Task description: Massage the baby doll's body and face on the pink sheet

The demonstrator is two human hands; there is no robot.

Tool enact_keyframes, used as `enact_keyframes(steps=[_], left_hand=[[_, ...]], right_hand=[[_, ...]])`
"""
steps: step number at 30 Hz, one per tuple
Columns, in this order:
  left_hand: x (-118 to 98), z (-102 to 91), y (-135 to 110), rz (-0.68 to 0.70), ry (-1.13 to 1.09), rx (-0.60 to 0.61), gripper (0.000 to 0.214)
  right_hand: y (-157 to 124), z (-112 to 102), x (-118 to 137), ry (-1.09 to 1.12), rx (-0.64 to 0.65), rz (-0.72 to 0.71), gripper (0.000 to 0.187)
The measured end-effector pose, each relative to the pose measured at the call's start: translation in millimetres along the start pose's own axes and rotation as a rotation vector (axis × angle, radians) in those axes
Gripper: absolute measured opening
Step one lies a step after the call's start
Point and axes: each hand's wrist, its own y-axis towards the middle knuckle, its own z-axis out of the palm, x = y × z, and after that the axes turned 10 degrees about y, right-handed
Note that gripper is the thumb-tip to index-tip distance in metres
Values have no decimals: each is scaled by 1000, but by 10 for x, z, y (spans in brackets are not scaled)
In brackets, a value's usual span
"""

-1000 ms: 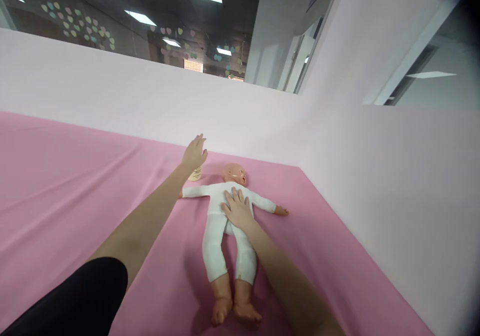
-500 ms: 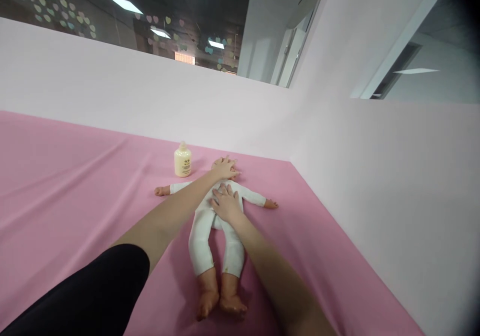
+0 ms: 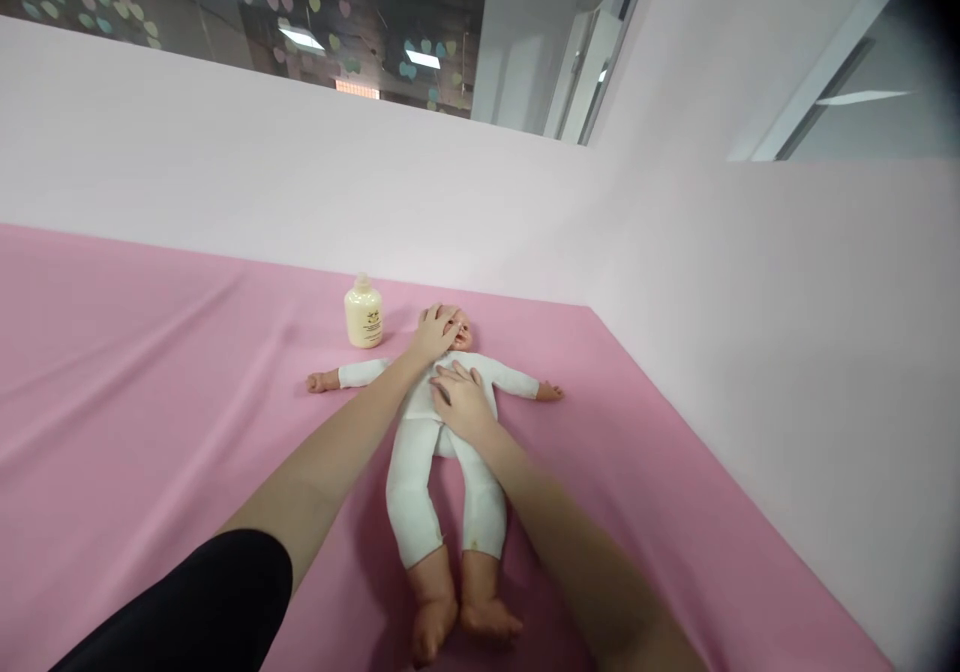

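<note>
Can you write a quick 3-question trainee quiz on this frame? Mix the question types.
1. True or false: the left hand rests on the doll's head.
2. Where does the right hand lie? A) on the bottle B) flat on the doll's torso C) on the doll's feet
3. Fill in: the cream bottle stands upright on the pink sheet, beside the doll's ____.

Key
1. True: its fingers cover part of the head.
2. B: the palm lies on the white suit of the doll, which lies on its back with arms spread.
3. Head; the bottle stands apart from it, touched by neither hand.
</note>
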Motion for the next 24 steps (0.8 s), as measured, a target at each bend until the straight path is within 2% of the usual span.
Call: enact_keyframes(steps=[4, 7, 13, 17, 20, 24], left_hand=[[178, 112, -34, 81, -254, -113, 43], [247, 150, -43, 94, -366, -134, 44], [299, 225, -94, 124, -418, -191, 44], [329, 281, -104, 147, -412, -210, 44], [323, 281, -108, 166, -427, -236, 44], [274, 256, -116, 143, -432, -253, 40]], right_hand=[[34, 50, -101, 96, -94, -48, 43], [134, 65, -211, 133, -199, -57, 57], [561, 94, -464, 130, -233, -42, 61], [916, 107, -612, 210, -286, -61, 59], [1143, 110, -761, 373, -331, -110, 58], [1304, 151, -999, 801, -384, 10, 62]])
